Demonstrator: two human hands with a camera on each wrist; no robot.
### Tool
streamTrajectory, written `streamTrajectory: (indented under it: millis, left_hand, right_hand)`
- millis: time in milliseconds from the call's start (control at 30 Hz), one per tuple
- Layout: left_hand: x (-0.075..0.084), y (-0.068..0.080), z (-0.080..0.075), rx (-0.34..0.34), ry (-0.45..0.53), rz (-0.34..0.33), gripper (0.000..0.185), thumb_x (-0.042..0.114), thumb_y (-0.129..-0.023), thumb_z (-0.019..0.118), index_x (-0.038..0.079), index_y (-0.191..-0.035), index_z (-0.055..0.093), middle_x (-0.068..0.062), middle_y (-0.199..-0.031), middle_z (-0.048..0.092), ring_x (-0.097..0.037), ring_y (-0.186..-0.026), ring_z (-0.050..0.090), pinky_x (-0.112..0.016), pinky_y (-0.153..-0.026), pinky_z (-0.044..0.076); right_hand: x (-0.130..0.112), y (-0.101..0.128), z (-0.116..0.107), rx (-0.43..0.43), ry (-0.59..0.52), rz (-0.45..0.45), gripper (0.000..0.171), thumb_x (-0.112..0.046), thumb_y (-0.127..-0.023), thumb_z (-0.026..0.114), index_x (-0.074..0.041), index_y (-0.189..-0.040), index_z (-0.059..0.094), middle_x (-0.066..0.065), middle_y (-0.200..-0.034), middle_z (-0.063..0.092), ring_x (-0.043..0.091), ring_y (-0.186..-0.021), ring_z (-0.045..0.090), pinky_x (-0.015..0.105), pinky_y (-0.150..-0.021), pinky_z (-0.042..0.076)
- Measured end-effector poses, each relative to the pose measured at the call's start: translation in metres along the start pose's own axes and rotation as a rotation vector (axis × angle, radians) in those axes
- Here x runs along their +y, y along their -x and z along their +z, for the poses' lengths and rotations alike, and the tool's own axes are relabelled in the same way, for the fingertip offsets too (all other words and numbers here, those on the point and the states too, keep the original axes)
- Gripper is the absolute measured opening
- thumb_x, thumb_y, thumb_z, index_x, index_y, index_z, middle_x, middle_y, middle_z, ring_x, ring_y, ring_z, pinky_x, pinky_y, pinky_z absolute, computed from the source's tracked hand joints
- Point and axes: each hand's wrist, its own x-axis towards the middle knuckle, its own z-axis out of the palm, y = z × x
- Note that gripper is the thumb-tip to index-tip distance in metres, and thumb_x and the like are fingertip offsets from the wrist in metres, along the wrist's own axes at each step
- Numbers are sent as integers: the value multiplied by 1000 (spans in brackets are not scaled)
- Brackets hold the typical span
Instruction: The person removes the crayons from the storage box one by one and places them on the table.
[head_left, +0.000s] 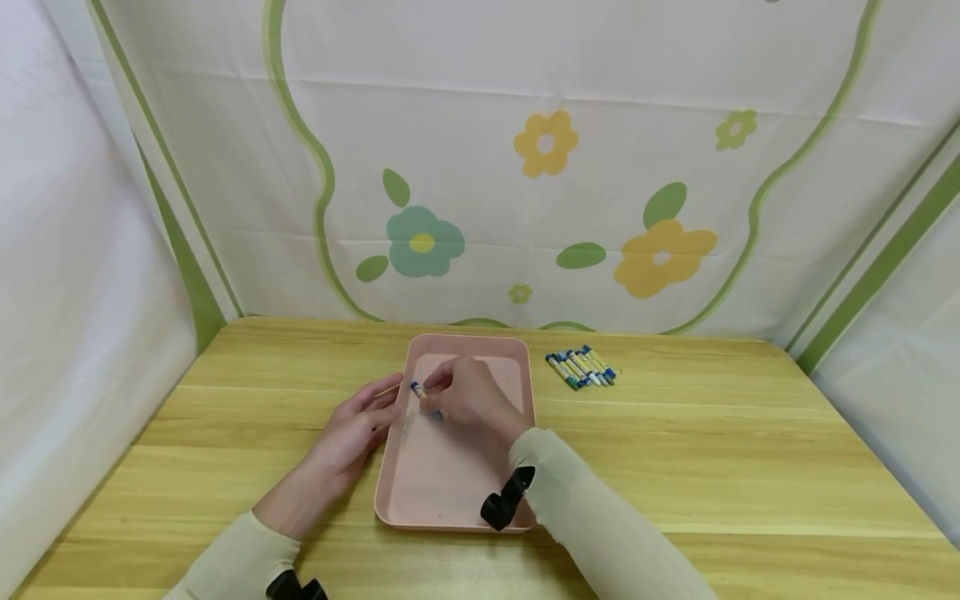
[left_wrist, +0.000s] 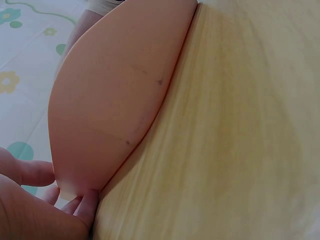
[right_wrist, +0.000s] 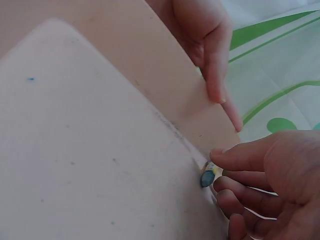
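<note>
A pink tray [head_left: 435, 496] lies lengthwise on the wooden table. Over its left part, my right hand [head_left: 468, 393] pinches a short crayon [head_left: 417, 389] with a yellowish wrapper and a dark blue end. In the right wrist view the teal tip of this crayon [right_wrist: 207, 178] shows near the tray's inner wall, between thumb and fingers. My left hand [head_left: 352, 433] rests against the tray's left side, its fingers extended. From the left wrist, the fingers [left_wrist: 87, 207] touch the tray's outer wall low down by the tabletop, with the thumb near the rim.
Right of the tray, several crayons [head_left: 581, 367] in yellow wrappers lie side by side on the table [head_left: 712, 433]. A white curtain [head_left: 480, 200] with flowers hangs behind the table's far edge. Small dark marks dot the tray's floor.
</note>
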Motion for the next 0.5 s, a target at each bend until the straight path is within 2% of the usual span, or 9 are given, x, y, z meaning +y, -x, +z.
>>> streamTrajectory:
  millis: [333, 500]
  left_hand:
    - [0, 1, 0, 1, -10, -1, 59, 7, -107, 51, 11, -164, 38, -15, -172, 37, -29, -154, 41, -26, -108, 47]
    - [0, 1, 0, 2, -12, 1, 59, 7, -107, 52, 11, -164, 38, -15, -172, 37, -28, -154, 41, -25, -107, 47]
  right_hand:
    - [1, -2, 3, 3, 38, 6, 18, -18, -84, 90, -14, -101, 84, -6, -82, 77, 9, -74, 64, 22, -65, 49]
    - [2, -1, 4, 12, 68, -3, 14, -17, -85, 88, -15, -99, 86, -5, -85, 79, 8, -74, 65, 24, -67, 52]
